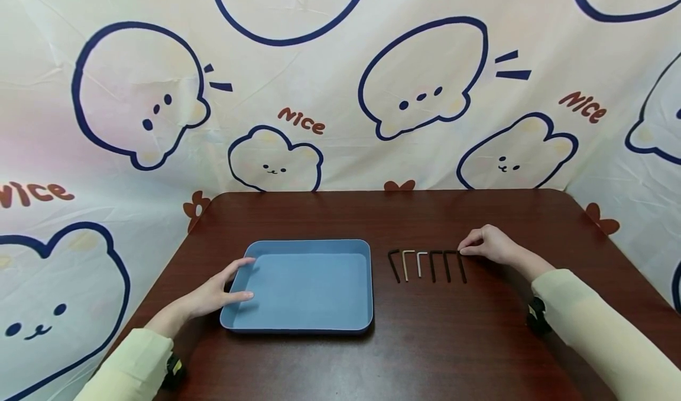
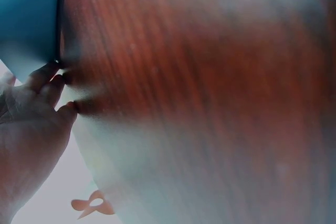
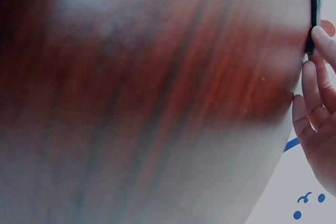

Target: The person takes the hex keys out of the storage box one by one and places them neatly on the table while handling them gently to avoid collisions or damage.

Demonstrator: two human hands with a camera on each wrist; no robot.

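Observation:
A shallow blue tray (image 1: 303,285) lies left of centre on the table. My left hand (image 1: 215,291) holds its left side, thumb and index finger reaching over the rim; in the left wrist view the other fingertips lie low by the outer wall. To the right of the tray is a row of L-shaped hex keys, among them a brass-toned one (image 1: 405,266), a silver one (image 1: 418,265) and several black ones. At the row's right end my right hand (image 1: 492,244) pinches the short arm of a black hex key (image 1: 462,269) between thumb and index finger.
The dark brown wooden table (image 1: 425,342) reaches back to a pale cloth backdrop (image 1: 340,93) printed with cartoon bears. The leftmost black hex key (image 1: 393,266) lies a short gap from the tray's right wall.

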